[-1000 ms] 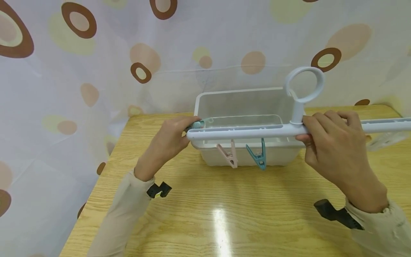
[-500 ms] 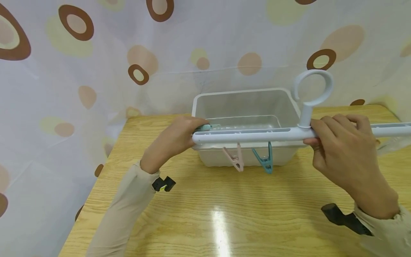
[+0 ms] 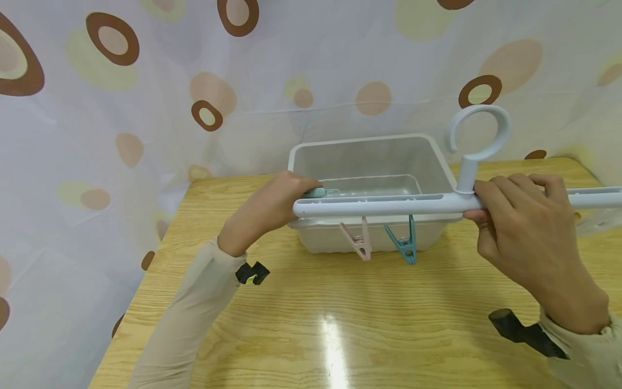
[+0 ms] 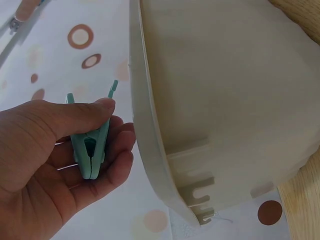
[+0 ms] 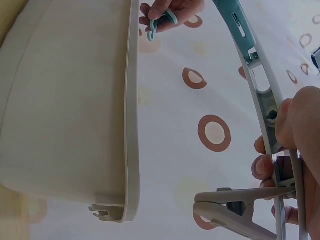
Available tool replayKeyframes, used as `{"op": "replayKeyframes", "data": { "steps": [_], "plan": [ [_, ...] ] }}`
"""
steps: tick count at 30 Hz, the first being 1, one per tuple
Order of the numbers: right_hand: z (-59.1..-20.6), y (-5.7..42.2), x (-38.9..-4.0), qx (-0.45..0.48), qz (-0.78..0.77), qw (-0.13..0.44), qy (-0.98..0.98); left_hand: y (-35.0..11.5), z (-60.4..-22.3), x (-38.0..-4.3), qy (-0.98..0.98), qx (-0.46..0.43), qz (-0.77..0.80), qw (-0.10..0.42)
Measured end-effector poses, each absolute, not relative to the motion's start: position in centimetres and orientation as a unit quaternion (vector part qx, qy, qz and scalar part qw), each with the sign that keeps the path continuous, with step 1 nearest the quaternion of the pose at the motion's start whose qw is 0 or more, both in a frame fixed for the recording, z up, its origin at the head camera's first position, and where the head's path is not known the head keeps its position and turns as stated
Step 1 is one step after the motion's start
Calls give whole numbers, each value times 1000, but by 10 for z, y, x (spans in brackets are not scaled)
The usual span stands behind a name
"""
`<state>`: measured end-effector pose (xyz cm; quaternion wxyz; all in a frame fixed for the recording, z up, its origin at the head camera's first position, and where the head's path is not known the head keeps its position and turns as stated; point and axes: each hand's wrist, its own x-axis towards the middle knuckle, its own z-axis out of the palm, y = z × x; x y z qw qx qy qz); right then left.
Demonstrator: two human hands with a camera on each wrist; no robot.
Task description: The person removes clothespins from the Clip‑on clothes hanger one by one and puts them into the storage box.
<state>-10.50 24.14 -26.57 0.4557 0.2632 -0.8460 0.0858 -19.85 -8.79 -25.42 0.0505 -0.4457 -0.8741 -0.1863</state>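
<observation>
1. Head view: clothes hanger [image 3: 389,206] lies crosswise, its long axis running from the right hand [image 3: 529,232] leftward to just beside the left hand [image 3: 269,208]; the bin [image 3: 320,237] stands on the table [image 3: 272,324], beyond and between them.
2. Left wrist view: left hand pinches a green clothespin [image 4: 100,140].
3. Right wrist view: right hand, the nearer, grips the hanger; a pale clothespin [image 5: 250,194] juts beside it.

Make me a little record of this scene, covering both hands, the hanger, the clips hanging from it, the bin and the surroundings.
Left hand: holds a mint clip
Right hand: grips the hanger beside its hook
Hanger colour: white
Hanging clips, head view: pink clip; blue clip
Bin: whitish, behind the hanger in head view
Table: wooden
Backdrop: pale, brown-ringed pattern
</observation>
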Motion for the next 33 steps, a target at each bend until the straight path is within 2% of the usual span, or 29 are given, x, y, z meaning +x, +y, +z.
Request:
{"op": "replayKeyframes", "data": {
  "steps": [20, 33],
  "plan": [
    [-264, 240, -102, 273, 89, 453, -844, -74, -243, -219, -879, -445, -172, 19],
    [-265, 237, -100, 284, 90, 459, -837, -66, -237, -232, -878, -448, -162, 32]
  ]
}}
